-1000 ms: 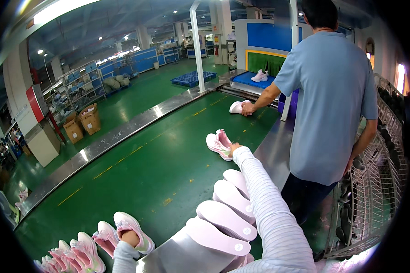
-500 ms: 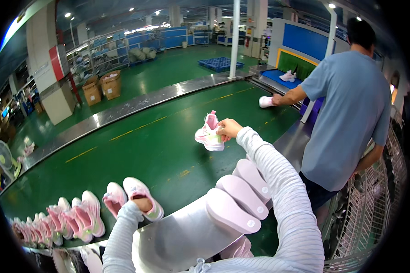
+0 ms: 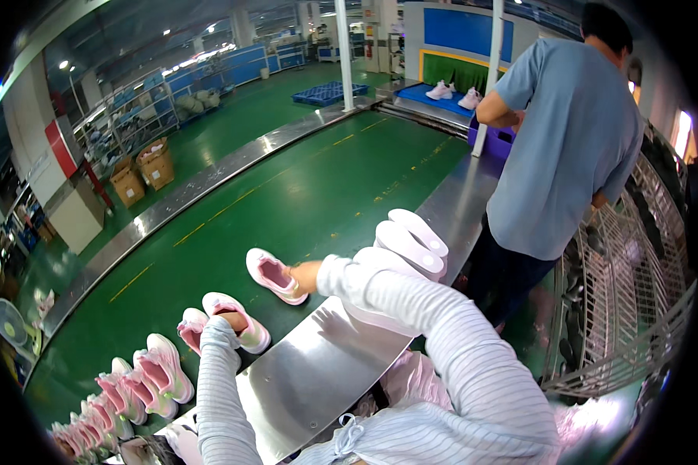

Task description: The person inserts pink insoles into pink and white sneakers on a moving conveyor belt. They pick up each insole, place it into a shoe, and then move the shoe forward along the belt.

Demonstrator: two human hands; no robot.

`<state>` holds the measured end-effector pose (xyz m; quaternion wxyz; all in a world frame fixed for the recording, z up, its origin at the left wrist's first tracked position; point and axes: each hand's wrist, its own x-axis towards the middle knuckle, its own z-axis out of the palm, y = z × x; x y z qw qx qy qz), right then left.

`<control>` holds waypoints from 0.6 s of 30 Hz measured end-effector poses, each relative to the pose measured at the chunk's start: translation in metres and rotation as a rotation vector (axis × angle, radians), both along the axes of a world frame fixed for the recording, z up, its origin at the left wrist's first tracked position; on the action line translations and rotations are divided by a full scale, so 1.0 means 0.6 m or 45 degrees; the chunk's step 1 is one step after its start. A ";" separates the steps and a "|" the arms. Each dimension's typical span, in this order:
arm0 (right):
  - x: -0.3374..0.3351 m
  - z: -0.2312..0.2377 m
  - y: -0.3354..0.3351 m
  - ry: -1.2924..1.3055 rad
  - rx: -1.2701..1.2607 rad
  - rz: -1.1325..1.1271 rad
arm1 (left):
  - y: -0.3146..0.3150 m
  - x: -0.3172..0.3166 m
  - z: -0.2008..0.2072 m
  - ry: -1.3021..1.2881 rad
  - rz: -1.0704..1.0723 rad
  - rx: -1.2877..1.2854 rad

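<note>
My left hand (image 3: 229,318) is at the opening of a pink and white sneaker (image 3: 253,335), gripping it, with its fingertips hidden inside. Another such sneaker (image 3: 191,328) touches it on the left. A third sneaker (image 3: 265,273), toe pointing away to the left, is at the green conveyor belt (image 3: 233,240); my right hand (image 3: 305,277) is closed on its heel end. Under and beyond my right forearm lie several pale, sole-shaped pieces (image 3: 407,246) by the metal plate (image 3: 326,380).
A row of pink sneakers (image 3: 159,372) lines the belt's near left edge. At the far end, two sneakers (image 3: 442,91) rest on a blue mat before a green curtain. A co-worker in a blue-grey shirt (image 3: 566,147) stands at right, beside wire racks (image 3: 620,294).
My right hand has come nearer and leftward with a sneaker. The view has swung right. The co-worker's arm has drawn back, and a second sneaker now sits on the blue mat.
</note>
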<state>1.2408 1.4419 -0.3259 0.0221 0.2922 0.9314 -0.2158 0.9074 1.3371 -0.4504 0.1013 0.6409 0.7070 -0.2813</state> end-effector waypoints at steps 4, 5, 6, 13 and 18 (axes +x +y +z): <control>0.187 0.085 0.003 0.360 0.199 -0.309 | -0.015 0.060 0.131 -0.173 0.117 0.259; 0.238 0.089 0.003 0.270 0.277 -0.491 | -0.028 0.086 0.159 -0.317 0.150 0.414; 0.286 0.085 0.005 0.343 0.397 -0.572 | -0.038 0.112 0.183 -0.487 0.163 0.586; 0.408 -0.026 0.024 -0.109 0.352 -0.832 | -0.015 0.272 0.138 -0.829 -0.177 0.900; 0.411 -0.032 0.029 -0.259 0.376 -0.779 | 0.052 0.283 0.071 -0.575 -0.152 0.890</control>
